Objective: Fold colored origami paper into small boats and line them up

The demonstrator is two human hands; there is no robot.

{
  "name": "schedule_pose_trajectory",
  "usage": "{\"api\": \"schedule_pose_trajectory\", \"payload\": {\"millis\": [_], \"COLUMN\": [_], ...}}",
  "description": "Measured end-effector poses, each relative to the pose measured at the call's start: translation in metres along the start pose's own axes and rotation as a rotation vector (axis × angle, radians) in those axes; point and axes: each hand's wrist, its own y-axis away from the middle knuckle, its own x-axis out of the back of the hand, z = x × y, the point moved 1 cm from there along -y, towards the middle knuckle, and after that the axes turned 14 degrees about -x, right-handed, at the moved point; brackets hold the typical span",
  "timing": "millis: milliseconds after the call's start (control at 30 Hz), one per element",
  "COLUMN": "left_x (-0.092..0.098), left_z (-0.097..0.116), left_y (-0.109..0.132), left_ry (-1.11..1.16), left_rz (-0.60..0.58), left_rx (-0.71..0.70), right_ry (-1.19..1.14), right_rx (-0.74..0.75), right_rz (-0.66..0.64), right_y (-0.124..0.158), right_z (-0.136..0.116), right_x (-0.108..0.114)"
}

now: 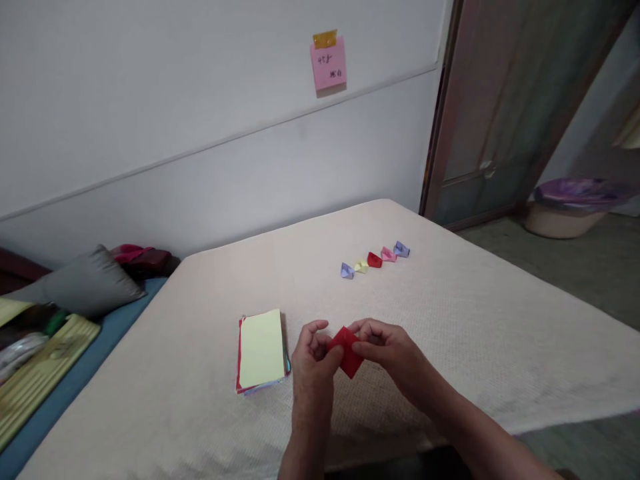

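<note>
You hold a small red paper in front of you, raised over the near part of the table, between your two hands. It is a plain, bright red, folded into a compact diamond with one corner pointing up and away from you and another pointing down toward you. Its lower edges look straight and its bottom tip sharp; the upper half is partly covered by your fingers, and the finer creases are too small to make out.

Your left hand grips the paper's left side, the thumb lying flat on its face and the index finger curved above. Your right hand grips the right side, its thumb pressed near the edge and the fingers bent behind. Both grips are closed on the paper.

Just left of your left hand lies a paper stack, pale yellow on top, with red and bluish edges showing beneath. Farther back, a slanting row of little folded shapes stands on the cloth: a lavender piece, a yellow piece, a dark red piece, a pink piece and a bluish piece.
</note>
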Motion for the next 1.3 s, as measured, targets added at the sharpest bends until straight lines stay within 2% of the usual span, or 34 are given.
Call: {"api": "schedule_pose_trajectory", "payload": {"millis": [300,500,633,767,1000,1167,1300], "left_x": [-0.004,-0.004,-0.004,-0.003,-0.004,-0.007,-0.009], "left_z": [0.016,0.025,0.028,0.027,0.025,0.024,0.020], "left_y": [0.007,0.011,0.010,0.009,0.007,0.009,0.012], "left_ry": [-0.063,-0.124,-0.170,-0.189,-0.208,-0.178,-0.117], "left_rz": [0.049,0.051,0.045,0.055,0.048,0.067,0.012], "left_rx": [-0.075,-0.088,-0.079,-0.059,-0.070,-0.129,-0.126], "right_ry": [-0.040,-0.144,-0.134,-0.027,0.006,0.030,0.024], "right_rx": [0.034,-0.026,-0.045,-0.034,-0.004,0.034,0.048], "right_rz": [-0.105,-0.178,-0.124,-0.028,-0.047,0.016,0.059], "right_y": [0.000,0.004,0.003,0.002,0.005,0.007,0.006], "right_z": [0.002,-0.001,0.001,0.004,-0.001,0.000,0.002], "right_x": [0.002,-0.005,-0.005,-0.003,-0.006,-0.006,-0.006]}}
